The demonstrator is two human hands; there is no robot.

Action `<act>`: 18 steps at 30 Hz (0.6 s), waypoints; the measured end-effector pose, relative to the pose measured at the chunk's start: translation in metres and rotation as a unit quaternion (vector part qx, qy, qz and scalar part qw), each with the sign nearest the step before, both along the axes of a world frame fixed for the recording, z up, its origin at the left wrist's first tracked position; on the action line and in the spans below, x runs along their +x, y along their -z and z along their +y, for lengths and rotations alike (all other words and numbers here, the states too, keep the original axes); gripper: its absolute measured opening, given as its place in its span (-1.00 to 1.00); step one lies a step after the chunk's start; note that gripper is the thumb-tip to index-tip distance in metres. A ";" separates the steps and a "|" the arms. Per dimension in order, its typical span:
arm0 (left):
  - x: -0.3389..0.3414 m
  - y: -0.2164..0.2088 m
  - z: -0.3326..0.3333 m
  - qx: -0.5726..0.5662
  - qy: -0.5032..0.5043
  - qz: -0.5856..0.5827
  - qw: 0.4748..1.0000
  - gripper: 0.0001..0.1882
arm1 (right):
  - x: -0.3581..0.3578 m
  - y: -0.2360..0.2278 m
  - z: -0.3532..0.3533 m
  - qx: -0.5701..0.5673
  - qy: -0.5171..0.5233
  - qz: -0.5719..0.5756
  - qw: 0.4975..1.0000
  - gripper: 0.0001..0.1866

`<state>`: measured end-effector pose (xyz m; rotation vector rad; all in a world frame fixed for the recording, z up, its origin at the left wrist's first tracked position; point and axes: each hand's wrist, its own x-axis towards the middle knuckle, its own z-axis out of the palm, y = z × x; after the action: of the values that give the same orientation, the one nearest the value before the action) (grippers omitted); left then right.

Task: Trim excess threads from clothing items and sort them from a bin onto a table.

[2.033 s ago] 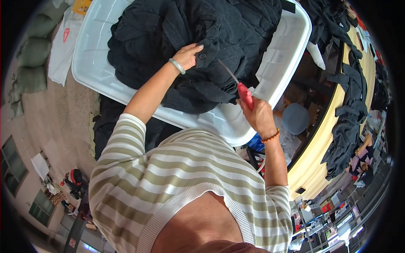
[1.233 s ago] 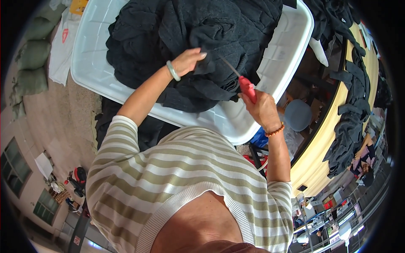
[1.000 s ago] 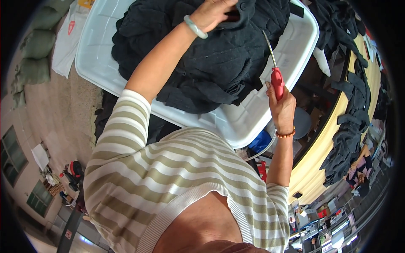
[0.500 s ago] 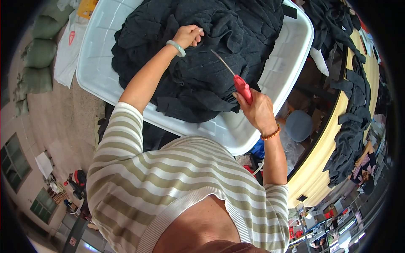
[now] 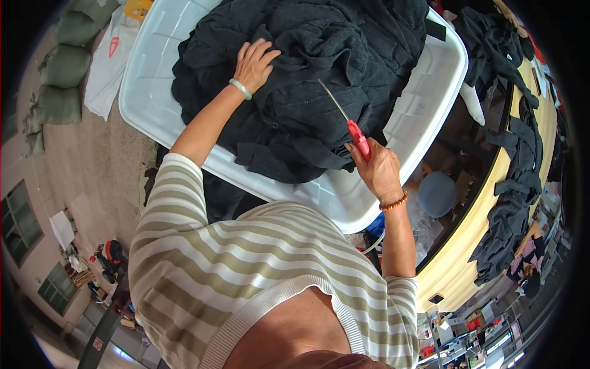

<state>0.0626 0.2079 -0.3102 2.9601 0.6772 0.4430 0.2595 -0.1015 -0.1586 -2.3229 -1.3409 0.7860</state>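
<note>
A large heap of black cloth (image 5: 295, 117) fills a white plastic tub (image 5: 166, 129) in front of me. On the heap's left part rests my left hand (image 5: 253, 64), fingers spread and slightly bent, holding nothing. It has a pale bangle at the wrist. My right hand (image 5: 378, 169) is closed around the red handle of a pair of scissors (image 5: 355, 135), seen nearly edge-on over the heap's right side. Their thin metal blades point up and left, apart from my left hand. The palm side of the right hand's grip is hidden.
Right of the tub stands a curved, light wood-topped table (image 5: 458, 270) with more black garments (image 5: 513, 190) along it. A round grey stool (image 5: 437, 194) is beneath. At far left lie a white sack (image 5: 110, 67) and green stuffed bags (image 5: 64, 67). Another person (image 5: 528, 252) is at far right.
My left hand has gone from closed fingers over the cloth to spread fingers, and shifted left and slightly down. The scissors are still in my right hand, a little lower. The view has shifted slightly.
</note>
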 end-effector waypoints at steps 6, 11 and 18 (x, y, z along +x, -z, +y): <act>0.058 -0.075 0.017 -0.397 -0.164 -0.037 0.902 -0.70 | 0.009 -0.024 0.004 0.023 -0.006 0.025 0.999 -0.63; 0.081 -0.134 -0.009 -0.856 -0.008 -0.308 0.416 -0.70 | 0.016 -0.062 0.003 0.007 0.012 0.005 1.000 -0.60; 0.128 -0.146 -0.028 -0.845 0.006 -0.287 0.451 -0.72 | 0.026 -0.069 -0.010 0.035 0.075 -0.026 0.996 -0.53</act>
<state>0.1903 0.1802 -0.1640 0.7534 0.4256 0.3204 0.2857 -0.1112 -0.0899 -2.3719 -1.1789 0.6263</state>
